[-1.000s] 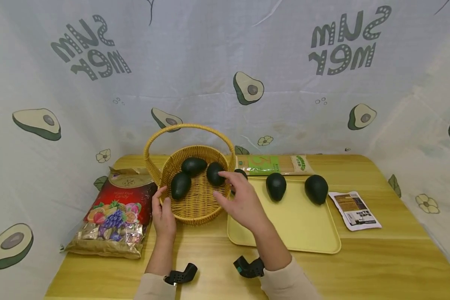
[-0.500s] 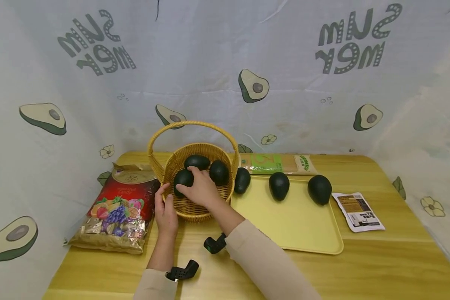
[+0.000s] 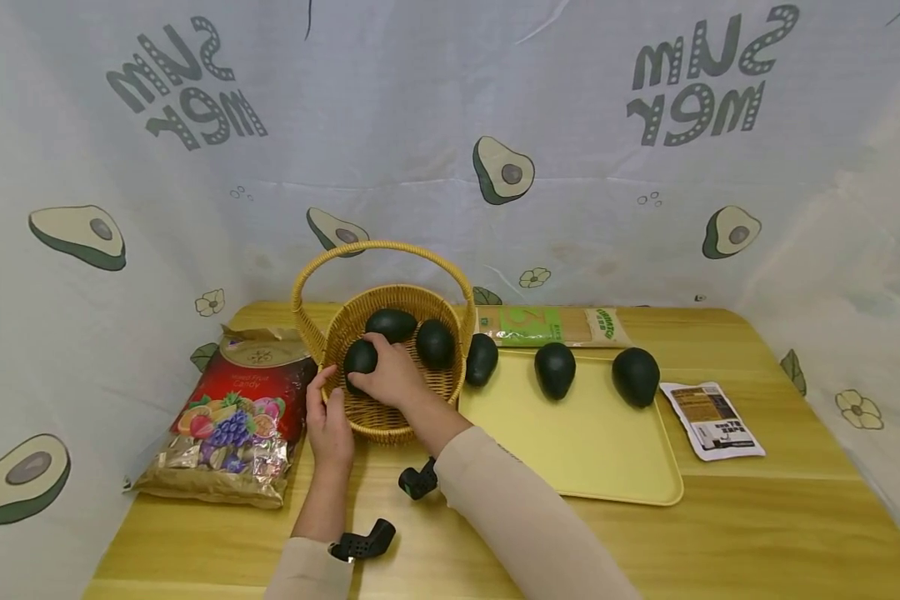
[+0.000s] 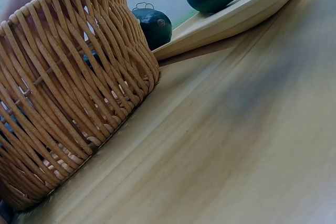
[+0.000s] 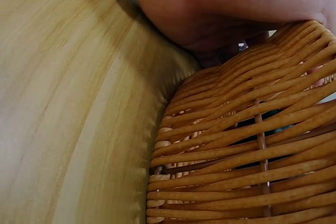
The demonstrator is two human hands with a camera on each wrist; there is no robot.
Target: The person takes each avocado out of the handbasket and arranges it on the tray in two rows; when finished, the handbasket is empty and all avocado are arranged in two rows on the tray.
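Observation:
A wicker basket [image 3: 390, 421] with a hoop handle stands at the back left of the wooden table and holds three dark avocados. My right hand [image 3: 387, 377] reaches into it and grips the left avocado [image 3: 360, 357]. My left hand [image 3: 328, 422] holds the basket's near-left rim. The other two avocados [image 3: 392, 323] [image 3: 435, 342] lie at the basket's back. In the left wrist view the basket wall [image 4: 63, 93] fills the left side. The right wrist view shows the weave [image 5: 247, 140] with my left hand [image 5: 231, 3] above it.
A yellow tray [image 3: 592, 450] right of the basket carries three more avocados [image 3: 482, 359] [image 3: 554, 370] [image 3: 635, 376]. A red candy bag [image 3: 232, 417] lies left of the basket. A green noodle packet [image 3: 547, 326] sits behind the tray, and a small sachet [image 3: 712, 419] lies to its right.
My right hand moved from the tray side leftward into the basket and closed round the left avocado. My left hand stayed on the basket rim.

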